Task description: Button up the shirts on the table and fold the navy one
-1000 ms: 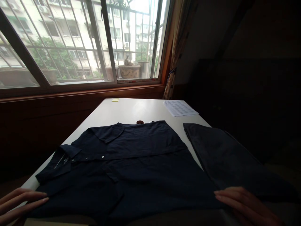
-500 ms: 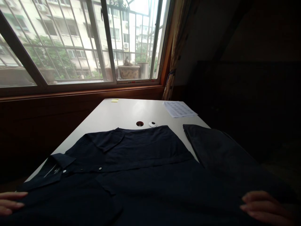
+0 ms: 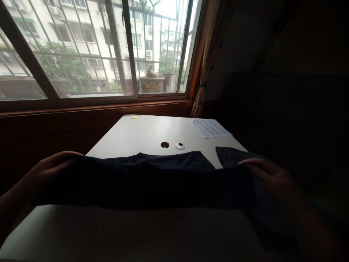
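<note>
A dark navy shirt (image 3: pixel 152 182) lies across the white table (image 3: pixel 141 233), its near half lifted and carried over toward the window. My left hand (image 3: pixel 51 167) grips the shirt's left edge, fingers curled over the cloth. At the right edge my right hand (image 3: pixel 269 178) holds the cloth the same way. Both hands are dim against the window light.
A second dark garment (image 3: pixel 234 154) lies at the right of the table. Beyond the shirt are a round cable hole (image 3: pixel 164 145), a small white cap (image 3: pixel 180 146), a printed sheet (image 3: pixel 211 128) and a yellow note (image 3: pixel 135 116). A barred window (image 3: pixel 95 47) runs behind.
My hands have taken the shirt's near edge and lifted it forward over the rest, folding it away from me. The near table surface is now bare.
</note>
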The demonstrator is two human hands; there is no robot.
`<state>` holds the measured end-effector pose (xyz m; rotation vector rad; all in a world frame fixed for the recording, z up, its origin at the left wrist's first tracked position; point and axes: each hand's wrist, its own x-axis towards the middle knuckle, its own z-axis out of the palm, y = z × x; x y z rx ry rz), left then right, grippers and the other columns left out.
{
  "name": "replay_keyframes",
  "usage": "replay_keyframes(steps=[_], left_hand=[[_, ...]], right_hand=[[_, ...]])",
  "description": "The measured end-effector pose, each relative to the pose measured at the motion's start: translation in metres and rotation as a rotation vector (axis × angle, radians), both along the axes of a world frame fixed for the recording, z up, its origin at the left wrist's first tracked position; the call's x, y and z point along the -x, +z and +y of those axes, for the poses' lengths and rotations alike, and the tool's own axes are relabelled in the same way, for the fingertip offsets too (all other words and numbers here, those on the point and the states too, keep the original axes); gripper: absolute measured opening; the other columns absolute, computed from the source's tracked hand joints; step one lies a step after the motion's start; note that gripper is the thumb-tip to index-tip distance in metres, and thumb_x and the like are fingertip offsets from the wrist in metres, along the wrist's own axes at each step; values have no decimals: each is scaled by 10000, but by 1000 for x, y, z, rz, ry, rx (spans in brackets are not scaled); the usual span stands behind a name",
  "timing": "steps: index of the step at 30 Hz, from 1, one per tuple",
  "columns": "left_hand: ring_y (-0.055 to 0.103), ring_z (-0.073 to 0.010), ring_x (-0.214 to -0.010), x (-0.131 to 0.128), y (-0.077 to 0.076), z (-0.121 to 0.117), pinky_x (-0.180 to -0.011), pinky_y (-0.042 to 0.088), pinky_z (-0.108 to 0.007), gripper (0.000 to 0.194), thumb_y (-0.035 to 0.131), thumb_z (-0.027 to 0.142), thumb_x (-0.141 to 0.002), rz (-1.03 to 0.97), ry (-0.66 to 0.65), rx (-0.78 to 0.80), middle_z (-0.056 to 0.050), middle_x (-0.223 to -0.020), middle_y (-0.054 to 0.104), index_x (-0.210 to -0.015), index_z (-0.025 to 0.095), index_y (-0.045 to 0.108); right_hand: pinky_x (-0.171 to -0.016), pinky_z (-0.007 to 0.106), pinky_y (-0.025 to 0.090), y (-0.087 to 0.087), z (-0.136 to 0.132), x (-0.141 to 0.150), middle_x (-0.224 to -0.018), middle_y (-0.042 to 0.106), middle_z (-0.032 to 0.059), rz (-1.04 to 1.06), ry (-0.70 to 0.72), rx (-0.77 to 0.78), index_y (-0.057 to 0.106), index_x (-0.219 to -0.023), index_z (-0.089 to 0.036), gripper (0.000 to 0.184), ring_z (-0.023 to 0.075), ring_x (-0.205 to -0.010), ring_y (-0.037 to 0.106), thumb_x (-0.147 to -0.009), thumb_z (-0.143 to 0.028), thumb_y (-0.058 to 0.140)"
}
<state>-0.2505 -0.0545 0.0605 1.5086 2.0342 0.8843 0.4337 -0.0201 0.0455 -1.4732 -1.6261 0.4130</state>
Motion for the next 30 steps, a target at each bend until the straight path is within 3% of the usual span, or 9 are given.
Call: replay_keyframes(steps=[4,8,12,15,17,20,23,26,30], left_hand=[[678,-307,-953,-9,-18,63,-785,571,-313,703,699,661,-703,-144,-220,115,-45,-978,744,-1159,131,624],[683,-333,-925,-7,-48,98,-761,569,-319,642,739,641,-606,-55,-250,199,-79,-886,748,-976,119,685],[692,-355,-918,-3,-66,105,-767,583,-363,614,762,673,-510,-112,-214,261,-87,-856,744,-857,171,697],[702,-350,-881,-1,-71,99,-747,597,-386,640,746,714,-499,-200,-182,236,-88,-846,735,-854,184,694],[708,-340,-866,-1,-70,94,-730,605,-376,629,748,709,-513,-234,-168,227,-89,-849,733,-862,188,698],[716,-321,-885,0,-68,91,-750,608,-349,580,783,644,-557,-284,-191,278,-86,-874,743,-909,188,712],[719,-325,-883,1,-66,90,-749,609,-353,567,815,603,-558,-333,-180,299,-83,-867,752,-924,181,718],[719,-324,-878,1,-67,89,-752,607,-358,556,834,586,-560,-368,-160,295,-82,-865,757,-921,179,718],[719,-309,-860,0,-70,85,-741,599,-349,541,834,580,-582,-402,-131,272,-74,-866,758,-929,180,722]], right_hand=[[-813,329,553,-21,58,23,-1003,756,103,257,31,181,746,-980,-162,384,284,-971,698,-754,-473,746],[-780,342,547,-60,97,32,-980,759,122,194,72,362,737,-990,-127,357,278,-904,707,-773,-407,703],[-767,334,538,-78,113,35,-893,764,104,-62,77,435,748,-903,-123,262,261,-854,710,-804,-343,646],[-795,365,518,-75,119,44,-852,746,103,-162,47,401,752,-851,-132,184,276,-844,697,-766,-277,678],[-867,389,490,-69,123,59,-931,728,112,-217,30,345,749,-887,-144,174,279,-896,675,-757,-243,691],[-977,371,437,-58,128,102,-1057,692,92,-282,124,235,739,-968,-190,187,250,-1013,629,-798,-251,693],[-971,387,448,-51,134,167,-1060,674,92,-342,410,62,729,-991,-191,192,251,-1037,614,-865,-321,668],[-868,336,513,-52,142,232,-1123,645,86,-233,686,134,706,-1108,-209,296,209,-960,647,-868,-380,684],[-886,330,514,-64,154,292,-1207,630,79,-202,848,214,704,-1141,-227,350,202,-965,652,-822,-362,746]])
